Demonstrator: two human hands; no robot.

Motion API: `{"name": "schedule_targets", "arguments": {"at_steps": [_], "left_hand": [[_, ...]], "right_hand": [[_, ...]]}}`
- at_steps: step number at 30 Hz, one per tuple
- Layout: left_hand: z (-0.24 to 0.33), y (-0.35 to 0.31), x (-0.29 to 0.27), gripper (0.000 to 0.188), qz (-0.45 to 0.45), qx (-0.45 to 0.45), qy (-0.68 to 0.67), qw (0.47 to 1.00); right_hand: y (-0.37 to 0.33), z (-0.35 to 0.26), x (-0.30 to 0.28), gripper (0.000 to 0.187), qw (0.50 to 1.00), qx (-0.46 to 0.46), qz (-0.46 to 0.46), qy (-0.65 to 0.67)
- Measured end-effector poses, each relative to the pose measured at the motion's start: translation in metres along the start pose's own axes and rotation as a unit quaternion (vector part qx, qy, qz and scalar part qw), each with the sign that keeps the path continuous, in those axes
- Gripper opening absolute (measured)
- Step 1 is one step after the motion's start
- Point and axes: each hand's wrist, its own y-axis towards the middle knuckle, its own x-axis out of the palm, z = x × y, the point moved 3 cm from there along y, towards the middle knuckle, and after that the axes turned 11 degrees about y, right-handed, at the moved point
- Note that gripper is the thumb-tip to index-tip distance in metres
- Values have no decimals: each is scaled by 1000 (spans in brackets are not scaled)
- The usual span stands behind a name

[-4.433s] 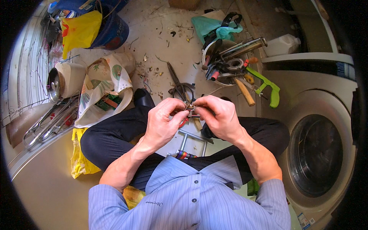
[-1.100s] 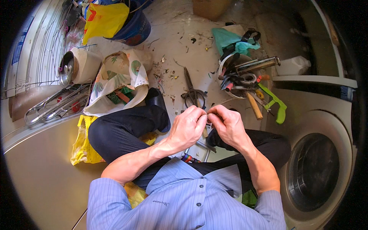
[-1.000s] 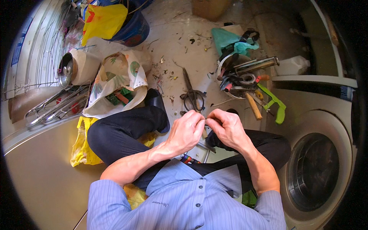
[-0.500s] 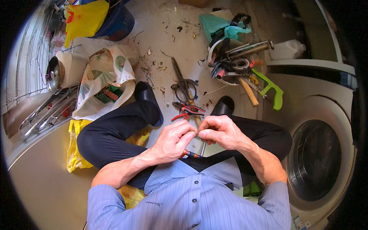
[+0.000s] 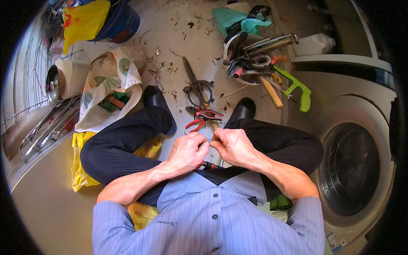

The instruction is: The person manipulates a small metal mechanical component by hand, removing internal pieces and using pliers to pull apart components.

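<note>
Above my lap, my left hand point(image 5: 189, 151) and my right hand point(image 5: 233, 147) meet almost tip to tip, both closed in a pinch. Something tiny lies between the fingertips, too small and covered to name. Just beyond them on the floor rest pliers with red and black handles point(image 5: 204, 117), jaws pointing left. Large dark scissors point(image 5: 196, 87) lie farther out, blades toward the far side. Part of a wooden handle point(image 5: 214, 125) shows beside the pliers. A tool with a red and black grip point(image 5: 207, 165) lies below my hands, partly hidden by them.
A white bucket point(image 5: 229, 46) crammed with tools, including a green-handled one point(image 5: 301, 91), stands far right. A washing machine point(image 5: 361, 102) is at my right. To the left are a patterned bag point(image 5: 95, 91), metal racks point(image 5: 51, 127) and a blue bucket point(image 5: 129, 23). Scraps litter the floor.
The whole view has shifted slightly. My right hand has turned more knuckles-up, and its fingers have curled in. My left fingers have also curled more tightly.
</note>
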Motion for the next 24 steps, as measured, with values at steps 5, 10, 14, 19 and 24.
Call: {"name": "schedule_targets", "arguments": {"at_steps": [5,10,14,19,24], "left_hand": [[0,-6,3,18,-24,-10,-24,999],[8,-4,0,23,-39,-24,-82,996],[9,1,-5,21,-33,-60,-141,988],[-1,8,-13,23,-59,-127,-275,951],[8,11,-18,25,-91,-150,-392,903]], "right_hand": [[-4,15,2,20,983,74,-35,165],[-1,9,-12,21,989,87,-56,104],[-2,6,-19,23,936,204,-68,280],[5,-8,-40,23,914,218,-22,340],[2,-11,-44,23,915,193,-6,355]]}}
